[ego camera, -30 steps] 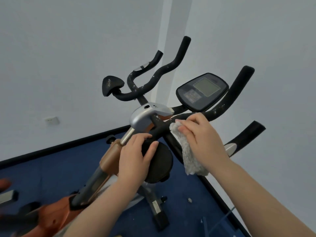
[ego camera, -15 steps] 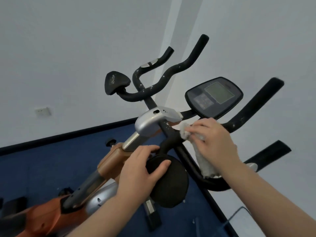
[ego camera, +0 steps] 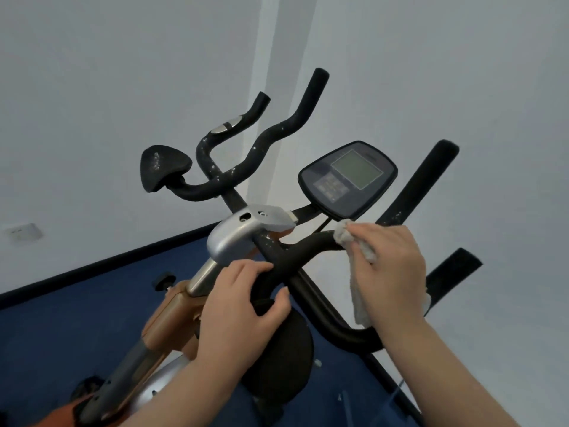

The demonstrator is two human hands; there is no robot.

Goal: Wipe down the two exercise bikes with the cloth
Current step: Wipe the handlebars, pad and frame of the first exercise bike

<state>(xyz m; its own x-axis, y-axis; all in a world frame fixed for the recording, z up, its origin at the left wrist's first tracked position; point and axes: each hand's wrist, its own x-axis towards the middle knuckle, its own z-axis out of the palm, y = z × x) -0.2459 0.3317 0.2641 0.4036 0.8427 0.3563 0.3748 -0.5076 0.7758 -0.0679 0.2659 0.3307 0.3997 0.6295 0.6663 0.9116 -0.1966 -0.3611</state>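
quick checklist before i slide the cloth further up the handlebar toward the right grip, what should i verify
1. Cloth on the bar: ok, it is pressed against the black handlebar just below the console.
2. Right hand has the cloth: ok, it holds it bunched, with a tail hanging below the palm.
3. Left hand steadies the bike: ok, its fingers curl round the bar beside the silver clamp.
4. Path up the right grip: ok, nothing lies on it.
5. Console cable clear of the cloth: cannot tell, it runs close behind.
6. White specks left on the far handlebar: not ok, it looks unwiped.
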